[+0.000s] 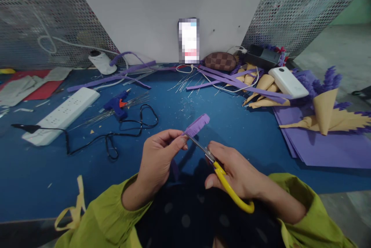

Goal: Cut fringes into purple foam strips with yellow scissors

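My left hand [158, 159] pinches a folded purple paper strip [197, 125] between thumb and fingers, holding it up over the blue table [179, 112]. My right hand [236, 172] grips yellow-handled scissors [228, 186], whose blades reach the lower end of the strip. Both wrists come out of green sleeves near the bottom of the view.
A blue glue gun [117, 105] with a black cord, thin wires and a white power strip [62, 114] lie at left. Purple strips, tan paper cones [262, 85], a white power bank [288, 81], purple sheets [321, 147] and a propped phone [188, 41] sit behind and right.
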`<state>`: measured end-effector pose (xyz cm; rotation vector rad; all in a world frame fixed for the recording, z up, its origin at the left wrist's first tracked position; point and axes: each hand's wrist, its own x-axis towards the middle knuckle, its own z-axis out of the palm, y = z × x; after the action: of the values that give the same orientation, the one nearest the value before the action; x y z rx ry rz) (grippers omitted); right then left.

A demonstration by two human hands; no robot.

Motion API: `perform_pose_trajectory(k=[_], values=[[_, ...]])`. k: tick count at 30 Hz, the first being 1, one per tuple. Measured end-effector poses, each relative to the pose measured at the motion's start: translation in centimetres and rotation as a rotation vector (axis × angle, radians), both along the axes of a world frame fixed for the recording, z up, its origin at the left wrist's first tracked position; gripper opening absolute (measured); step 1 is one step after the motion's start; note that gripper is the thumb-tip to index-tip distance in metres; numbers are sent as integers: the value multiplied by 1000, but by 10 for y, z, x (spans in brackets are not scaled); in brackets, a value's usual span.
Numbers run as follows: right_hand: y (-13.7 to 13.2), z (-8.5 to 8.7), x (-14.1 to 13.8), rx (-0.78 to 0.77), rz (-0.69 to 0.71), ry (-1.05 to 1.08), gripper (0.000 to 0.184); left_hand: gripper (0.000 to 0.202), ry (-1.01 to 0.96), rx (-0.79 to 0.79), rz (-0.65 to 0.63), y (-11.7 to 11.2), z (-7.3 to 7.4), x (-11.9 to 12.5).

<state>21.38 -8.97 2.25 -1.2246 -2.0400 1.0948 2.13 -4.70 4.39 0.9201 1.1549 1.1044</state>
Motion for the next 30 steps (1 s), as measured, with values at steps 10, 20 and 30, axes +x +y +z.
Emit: perform_pose_trajectory(k=[10, 20, 30], values=[[0, -3, -2, -20, -18, 52, 55, 8, -27, -11, 8, 0, 0, 0], [0, -3, 0, -90, 4, 86, 55, 11, -22, -31, -28, 1, -3, 1], [0, -1, 0, -292, 92, 309, 53, 20, -95, -133, -90, 0, 1, 1]])
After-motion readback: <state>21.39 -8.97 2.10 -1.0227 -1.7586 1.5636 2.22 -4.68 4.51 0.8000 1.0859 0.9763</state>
